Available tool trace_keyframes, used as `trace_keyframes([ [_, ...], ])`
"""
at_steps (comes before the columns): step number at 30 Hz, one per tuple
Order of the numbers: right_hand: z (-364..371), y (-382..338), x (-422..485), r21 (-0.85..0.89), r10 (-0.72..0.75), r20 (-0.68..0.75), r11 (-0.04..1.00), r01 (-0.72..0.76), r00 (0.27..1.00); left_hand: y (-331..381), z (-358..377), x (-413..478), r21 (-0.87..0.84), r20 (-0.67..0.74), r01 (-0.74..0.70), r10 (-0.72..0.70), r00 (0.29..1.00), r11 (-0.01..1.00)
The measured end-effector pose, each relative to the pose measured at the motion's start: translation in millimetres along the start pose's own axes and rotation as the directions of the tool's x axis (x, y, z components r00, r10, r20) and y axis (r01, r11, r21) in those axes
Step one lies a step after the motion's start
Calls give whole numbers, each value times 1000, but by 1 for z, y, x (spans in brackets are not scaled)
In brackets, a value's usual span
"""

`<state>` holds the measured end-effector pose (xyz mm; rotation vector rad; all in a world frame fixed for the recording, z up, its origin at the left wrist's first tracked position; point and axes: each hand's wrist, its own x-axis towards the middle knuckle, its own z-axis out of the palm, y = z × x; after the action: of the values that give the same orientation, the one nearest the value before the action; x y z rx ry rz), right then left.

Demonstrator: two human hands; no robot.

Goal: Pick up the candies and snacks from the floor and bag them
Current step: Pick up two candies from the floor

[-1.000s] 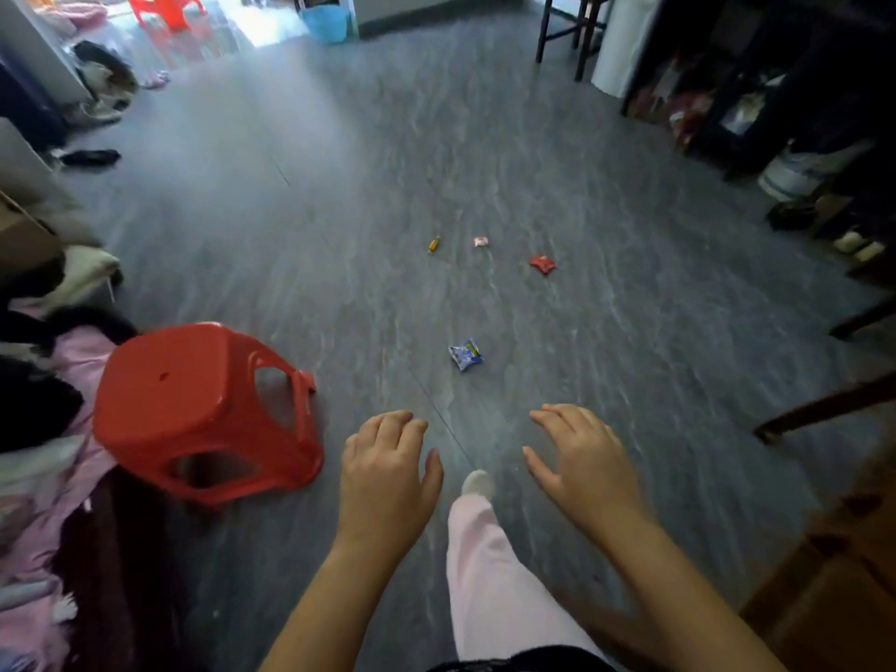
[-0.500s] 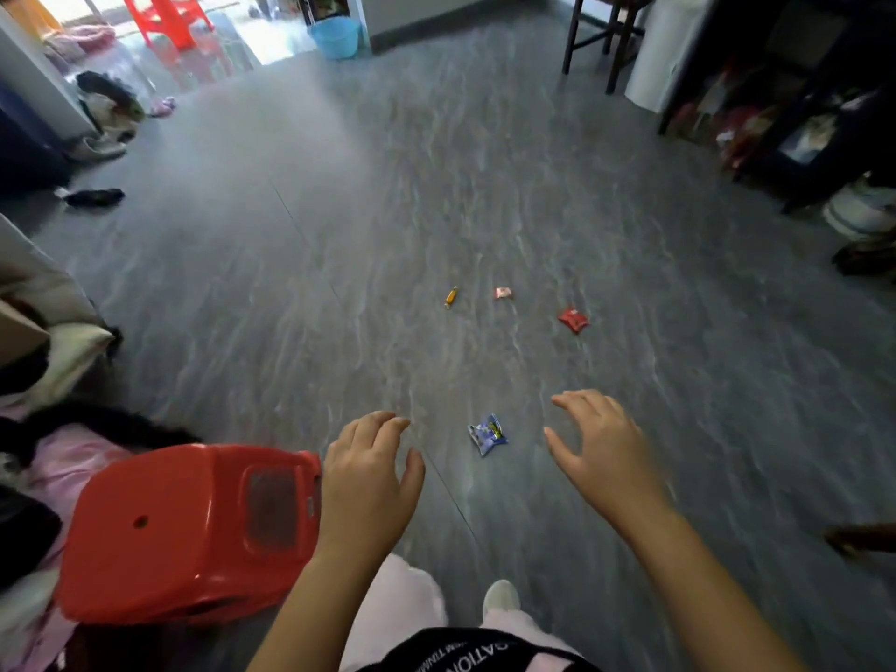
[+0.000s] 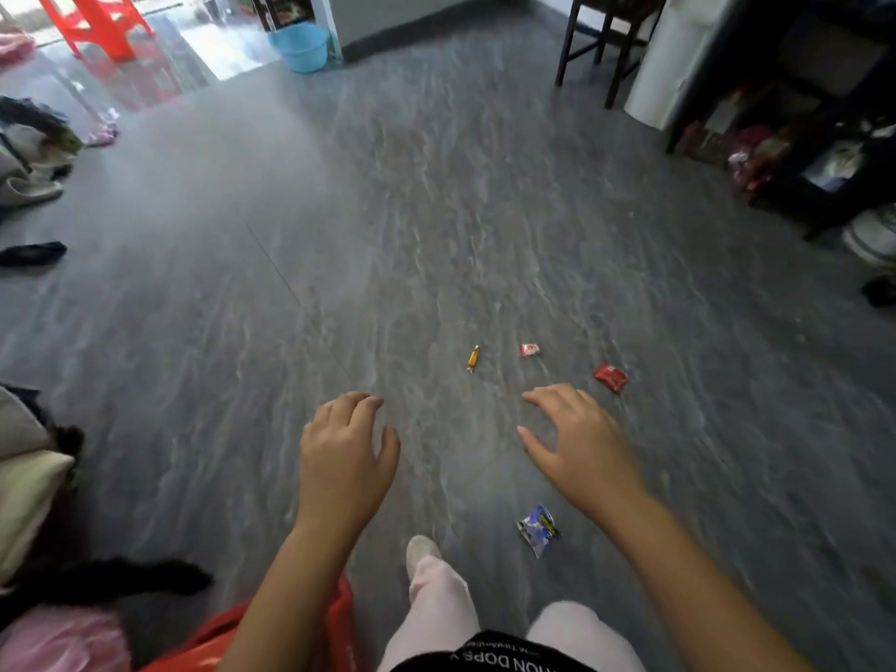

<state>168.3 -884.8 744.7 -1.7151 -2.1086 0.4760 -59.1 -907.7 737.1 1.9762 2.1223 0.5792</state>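
Several wrapped sweets lie on the grey floor. A blue snack packet (image 3: 538,529) rests closest, just under my right forearm. Farther out are a yellow candy (image 3: 473,358), a small pink-white candy (image 3: 530,350) and a red packet (image 3: 611,377). My left hand (image 3: 345,458) hovers above the floor with loosely curled, spread fingers, holding nothing. My right hand (image 3: 579,446) is also empty, fingers apart, reaching forward between the blue packet and the far candies. No bag is in view.
A red plastic stool (image 3: 291,637) peeks out at the bottom left beside a pile of clothes (image 3: 34,482). A dark shelf with clutter (image 3: 795,138) stands at the right, a chair (image 3: 601,46) and a blue basin (image 3: 303,46) at the far end.
I have stepped forward: the candies and blue packet have slid nearer and lower in view, and the red stool has dropped to the bottom edge. Both hands stay empty and apart.
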Motion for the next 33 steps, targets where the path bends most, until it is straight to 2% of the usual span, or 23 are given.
trace_keyframes([
  [2, 6, -14, 41, 2, -25, -14, 1000, 25, 1000, -16, 2, 47, 7, 4, -4, 4, 1000, 1000],
  [5, 16, -4, 82, 8, 27, -12, 1000, -27, 1000, -22, 17, 99, -29, 22, 3, -3, 1000, 1000],
  [10, 36, 54, 134, 12, 207, -6, 978, -207, 978, -12, 58, 165, -72, 93, -87, 93, 991, 994],
  [14, 56, 98, 189, 27, 266, -11, 964, -265, 964, -17, 95, 223, -60, 108, -79, 85, 990, 995],
  [19, 103, 155, 247, 25, 306, -28, 952, -305, 952, -26, 168, 296, -55, 236, -149, 158, 959, 987],
  [25, 221, 252, 296, -62, 375, 107, 927, -370, 921, -45, 303, 378, -105, 354, -269, 288, 890, 957],
  [27, 271, 291, 310, -82, 402, 108, 915, -395, 909, -55, 359, 403, -127, 370, -326, 349, 861, 937],
  [31, 378, 370, 331, -66, 488, 164, 872, -484, 857, -89, 465, 433, -113, 413, -392, 402, 817, 913],
  [33, 433, 406, 340, -70, 544, 225, 836, -544, 808, -116, 512, 440, -112, 426, -396, 404, 810, 911],
])
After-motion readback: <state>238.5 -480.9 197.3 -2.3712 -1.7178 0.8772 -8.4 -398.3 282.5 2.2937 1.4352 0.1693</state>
